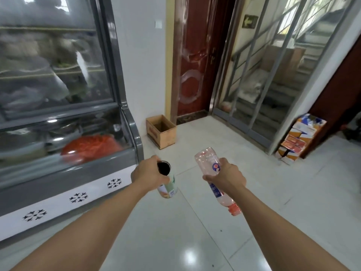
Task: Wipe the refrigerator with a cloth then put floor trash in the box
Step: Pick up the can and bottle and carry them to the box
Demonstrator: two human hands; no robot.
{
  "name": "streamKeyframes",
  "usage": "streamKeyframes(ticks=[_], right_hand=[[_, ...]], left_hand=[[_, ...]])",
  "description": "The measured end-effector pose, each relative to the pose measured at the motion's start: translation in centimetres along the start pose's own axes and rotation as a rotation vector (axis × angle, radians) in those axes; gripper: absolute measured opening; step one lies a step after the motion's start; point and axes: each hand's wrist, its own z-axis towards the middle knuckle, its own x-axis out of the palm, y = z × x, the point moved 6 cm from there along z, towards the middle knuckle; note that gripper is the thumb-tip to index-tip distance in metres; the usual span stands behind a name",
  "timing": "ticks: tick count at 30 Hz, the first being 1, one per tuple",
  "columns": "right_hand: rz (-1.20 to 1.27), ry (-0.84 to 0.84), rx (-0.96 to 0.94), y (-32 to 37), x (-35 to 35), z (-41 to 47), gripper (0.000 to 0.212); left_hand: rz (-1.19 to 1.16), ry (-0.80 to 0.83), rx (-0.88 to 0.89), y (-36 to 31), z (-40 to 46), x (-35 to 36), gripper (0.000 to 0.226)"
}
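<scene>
The fridge (pixel 58 94) is on the left with no cloth in sight, so wiping looks done, and now the left hand (pixel 149 173) grips a can (pixel 168 182) and the right hand (pixel 226 176) grips a bottle (pixel 213 173), both not yet in the box (pixel 161 132) ahead.

The left hand (pixel 149 174) holds a can (pixel 168 182), the right hand (pixel 227 176) holds a plastic bottle (pixel 210 163), and the box (pixel 161 131) sits far ahead.
</scene>
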Motion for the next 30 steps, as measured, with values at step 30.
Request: streamKeyframes(ticks=[30], right_hand=[[-0.061, 0.119, -0.239, 21.4, 1.1, 68.8, 0.070]], left_hand=[[0.002, -0.127, -0.270, -10.7, 63.7, -1.5, 0.061]])
